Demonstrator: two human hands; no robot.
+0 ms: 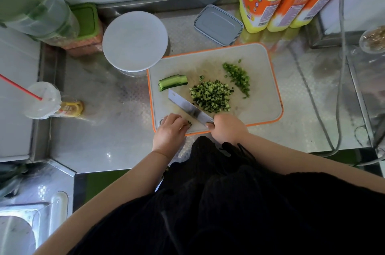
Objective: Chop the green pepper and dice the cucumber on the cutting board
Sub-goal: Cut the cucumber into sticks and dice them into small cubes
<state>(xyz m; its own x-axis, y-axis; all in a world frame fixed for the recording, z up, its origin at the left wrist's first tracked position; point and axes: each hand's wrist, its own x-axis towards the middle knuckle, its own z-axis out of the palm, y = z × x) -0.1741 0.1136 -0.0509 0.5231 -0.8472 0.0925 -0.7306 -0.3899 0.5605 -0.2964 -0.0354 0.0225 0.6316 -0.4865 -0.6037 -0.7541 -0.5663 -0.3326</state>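
Two hands work at the board's (266, 80) lower edge, mid-frame: left hand (169, 132) pinches cucumber strips (189, 124), right hand (226, 128) grips the knife (188, 108). Diced cucumber (211, 96) and chopped pepper (237, 76) sit above, uncut cucumber (173, 82) left

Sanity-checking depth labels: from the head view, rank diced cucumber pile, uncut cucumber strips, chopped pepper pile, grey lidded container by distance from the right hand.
From right hand:
1. Diced cucumber pile, just above the hand, board centre.
2. Uncut cucumber strips, board's upper left.
3. Chopped pepper pile, upper right; close to 2, hard to call.
4. Grey lidded container, beyond the board.
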